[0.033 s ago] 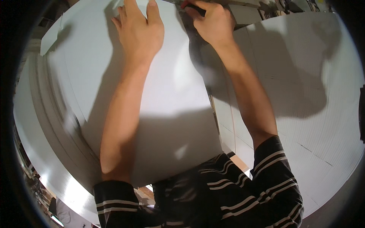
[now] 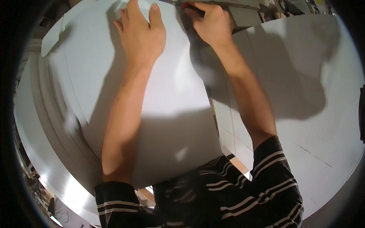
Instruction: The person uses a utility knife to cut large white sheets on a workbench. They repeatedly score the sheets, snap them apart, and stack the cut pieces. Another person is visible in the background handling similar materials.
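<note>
We take the white sheet [image 2: 175,95] as our reference. At its near edge we find the wearer's black striped shirt [image 2: 235,190]. Along its right side, past a narrow gap, we note a ribbed white panel [image 2: 315,144]; along its left side, grey layered strips [image 2: 47,98]. Over its far part we record the left hand [image 2: 144,36], palm down, fingers spread, with no object seen in it; whether it presses, we cannot tell. At its far right edge we observe the right hand [image 2: 215,24], fingers curled closed around a red-and-black tool [image 2: 197,11], mostly hidden. Beyond its far right corner we see assorted clutter [image 2: 275,10], indistinct.
</note>
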A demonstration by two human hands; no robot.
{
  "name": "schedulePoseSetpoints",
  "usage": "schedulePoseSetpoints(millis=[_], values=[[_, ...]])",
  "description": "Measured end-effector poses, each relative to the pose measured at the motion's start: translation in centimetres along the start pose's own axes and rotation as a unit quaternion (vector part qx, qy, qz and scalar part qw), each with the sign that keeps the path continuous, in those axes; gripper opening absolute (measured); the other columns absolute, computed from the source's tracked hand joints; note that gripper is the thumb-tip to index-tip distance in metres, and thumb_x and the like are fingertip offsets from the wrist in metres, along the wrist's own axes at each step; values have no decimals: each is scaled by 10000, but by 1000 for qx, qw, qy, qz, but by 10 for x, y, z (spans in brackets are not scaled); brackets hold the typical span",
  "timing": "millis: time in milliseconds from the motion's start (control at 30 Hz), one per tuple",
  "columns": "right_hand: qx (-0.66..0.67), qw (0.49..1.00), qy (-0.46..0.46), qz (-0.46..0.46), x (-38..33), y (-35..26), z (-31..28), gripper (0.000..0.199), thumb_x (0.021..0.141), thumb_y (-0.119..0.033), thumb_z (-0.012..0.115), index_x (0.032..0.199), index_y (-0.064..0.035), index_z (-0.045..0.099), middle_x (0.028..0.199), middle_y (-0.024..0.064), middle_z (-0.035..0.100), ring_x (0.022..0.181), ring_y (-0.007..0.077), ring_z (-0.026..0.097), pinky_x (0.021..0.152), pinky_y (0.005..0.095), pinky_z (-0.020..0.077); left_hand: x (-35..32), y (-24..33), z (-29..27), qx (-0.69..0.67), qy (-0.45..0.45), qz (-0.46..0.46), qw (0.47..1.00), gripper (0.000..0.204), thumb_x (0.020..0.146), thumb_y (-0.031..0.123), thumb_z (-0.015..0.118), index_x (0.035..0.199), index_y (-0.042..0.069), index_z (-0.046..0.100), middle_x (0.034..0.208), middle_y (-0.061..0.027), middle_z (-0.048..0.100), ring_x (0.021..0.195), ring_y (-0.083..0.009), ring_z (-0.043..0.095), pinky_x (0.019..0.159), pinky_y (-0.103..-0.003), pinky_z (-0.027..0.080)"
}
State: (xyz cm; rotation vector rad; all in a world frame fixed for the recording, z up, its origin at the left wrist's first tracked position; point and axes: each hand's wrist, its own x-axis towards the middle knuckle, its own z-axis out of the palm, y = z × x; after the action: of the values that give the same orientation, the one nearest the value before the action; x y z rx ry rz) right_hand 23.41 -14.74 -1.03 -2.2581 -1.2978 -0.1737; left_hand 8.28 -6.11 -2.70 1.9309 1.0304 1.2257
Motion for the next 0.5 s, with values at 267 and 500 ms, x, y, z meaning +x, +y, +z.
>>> schedulePoseSetpoints(millis=[267, 500], values=[[35, 999, -24, 33, 49, 3, 24, 300, 904, -403, 758, 1162, -257, 799, 833, 156, 756, 783, 369, 737, 718, 442, 580, -8, 22, -5, 181, -211, 80, 957, 727, 770, 349, 858, 1412, 143, 585, 1539, -132, 511, 1501, -316, 383, 1272, -552, 174], [17, 1000, -3, 22, 79, -6, 40, 285, 891, -387, 766, 1147, -269, 801, 848, 148, 756, 802, 375, 735, 730, 472, 585, -8, 27, -10, 189, -281, 116, 934, 771, 764, 421, 845, 1435, 136, 593, 1599, -123, 440, 1532, -277, 333, 1290, -529, 143]])
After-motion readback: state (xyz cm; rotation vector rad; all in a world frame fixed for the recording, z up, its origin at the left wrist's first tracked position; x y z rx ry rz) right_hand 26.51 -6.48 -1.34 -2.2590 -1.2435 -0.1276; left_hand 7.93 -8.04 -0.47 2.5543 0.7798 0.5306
